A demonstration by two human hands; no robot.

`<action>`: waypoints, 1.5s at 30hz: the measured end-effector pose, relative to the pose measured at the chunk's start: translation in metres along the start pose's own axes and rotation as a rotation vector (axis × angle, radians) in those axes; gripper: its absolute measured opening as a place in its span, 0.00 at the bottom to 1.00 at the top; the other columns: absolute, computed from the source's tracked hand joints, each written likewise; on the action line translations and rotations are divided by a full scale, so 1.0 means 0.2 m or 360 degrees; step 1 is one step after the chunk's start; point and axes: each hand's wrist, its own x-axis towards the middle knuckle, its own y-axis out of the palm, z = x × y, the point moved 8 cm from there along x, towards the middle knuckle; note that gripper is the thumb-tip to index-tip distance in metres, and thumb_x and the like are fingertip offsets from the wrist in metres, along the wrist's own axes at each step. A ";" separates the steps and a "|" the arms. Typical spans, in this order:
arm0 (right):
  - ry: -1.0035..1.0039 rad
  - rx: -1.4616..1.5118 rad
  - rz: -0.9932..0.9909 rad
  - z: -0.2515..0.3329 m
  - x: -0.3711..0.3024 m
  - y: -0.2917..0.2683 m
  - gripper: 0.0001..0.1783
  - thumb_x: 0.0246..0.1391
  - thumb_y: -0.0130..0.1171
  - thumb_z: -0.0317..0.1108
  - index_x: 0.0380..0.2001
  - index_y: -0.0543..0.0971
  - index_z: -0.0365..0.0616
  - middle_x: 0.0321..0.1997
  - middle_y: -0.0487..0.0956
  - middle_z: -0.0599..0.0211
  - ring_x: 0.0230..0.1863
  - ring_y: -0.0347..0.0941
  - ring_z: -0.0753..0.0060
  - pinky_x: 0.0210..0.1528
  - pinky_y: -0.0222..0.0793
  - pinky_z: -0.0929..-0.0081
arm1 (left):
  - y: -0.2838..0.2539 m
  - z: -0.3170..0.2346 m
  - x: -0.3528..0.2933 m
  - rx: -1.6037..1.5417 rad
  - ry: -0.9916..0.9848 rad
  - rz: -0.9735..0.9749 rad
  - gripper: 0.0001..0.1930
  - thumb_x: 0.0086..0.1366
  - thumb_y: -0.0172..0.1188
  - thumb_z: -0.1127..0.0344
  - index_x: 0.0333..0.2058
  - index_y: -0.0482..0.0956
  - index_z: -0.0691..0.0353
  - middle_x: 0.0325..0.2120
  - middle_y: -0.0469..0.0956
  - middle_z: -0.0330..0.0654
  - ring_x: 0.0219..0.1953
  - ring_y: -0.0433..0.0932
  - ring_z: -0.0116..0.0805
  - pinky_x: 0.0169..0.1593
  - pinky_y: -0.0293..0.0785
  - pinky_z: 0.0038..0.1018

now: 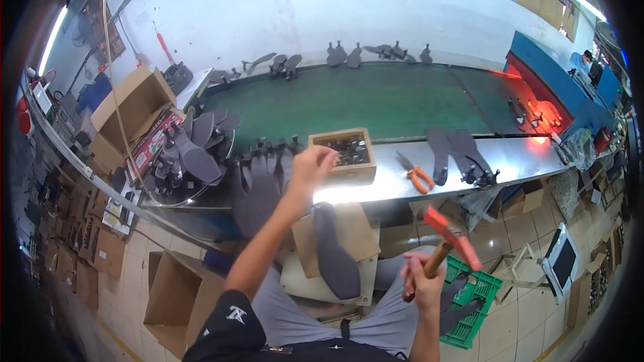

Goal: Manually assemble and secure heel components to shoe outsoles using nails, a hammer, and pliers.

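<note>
One right hand (425,280) wraps a red-headed hammer (449,240); the left hand (312,167) bunches its fingers by a wooden box (357,174), pinch unclear.

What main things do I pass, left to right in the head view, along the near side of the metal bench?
Large pile of grey shoe soles → second bunch of grey soles → open wooden box → orange-handled pliers → loose grey soles.

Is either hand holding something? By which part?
The right hand holds the hammer by its wooden handle; I can't tell whether the left hand holds anything.
</note>
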 end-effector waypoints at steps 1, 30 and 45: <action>-0.0079 0.0068 0.0031 0.08 0.03 0.05 0.09 0.64 0.56 0.30 0.42 0.80 0.34 0.28 0.80 0.60 0.10 0.61 0.87 0.12 0.56 0.85 | -0.04 -0.17 -0.11 -0.0139 -0.0029 -0.0024 0.07 0.65 0.62 0.70 0.35 0.81 0.70 0.25 0.80 0.44 0.24 0.76 0.25 0.31 0.72 0.22; -0.0259 -0.0453 0.0432 0.00 0.39 0.69 0.10 0.55 0.65 0.25 0.40 0.82 0.35 0.42 0.82 0.65 0.21 0.71 0.86 0.20 0.61 0.85 | -0.05 0.23 -0.63 -0.0014 -0.0107 -0.0176 0.17 0.60 0.68 0.66 0.44 0.77 0.67 0.39 0.79 0.47 0.41 0.79 0.42 0.43 0.74 0.32; -0.0775 -0.0999 0.0890 -0.05 0.49 0.86 0.14 0.45 0.64 0.22 0.40 0.80 0.34 0.40 0.81 0.55 0.39 0.79 0.57 0.44 0.72 0.72 | -0.02 0.20 -0.71 0.0131 0.0069 0.0034 0.15 0.52 0.71 0.65 0.37 0.80 0.62 0.38 0.81 0.42 0.44 0.78 0.41 0.52 0.63 0.37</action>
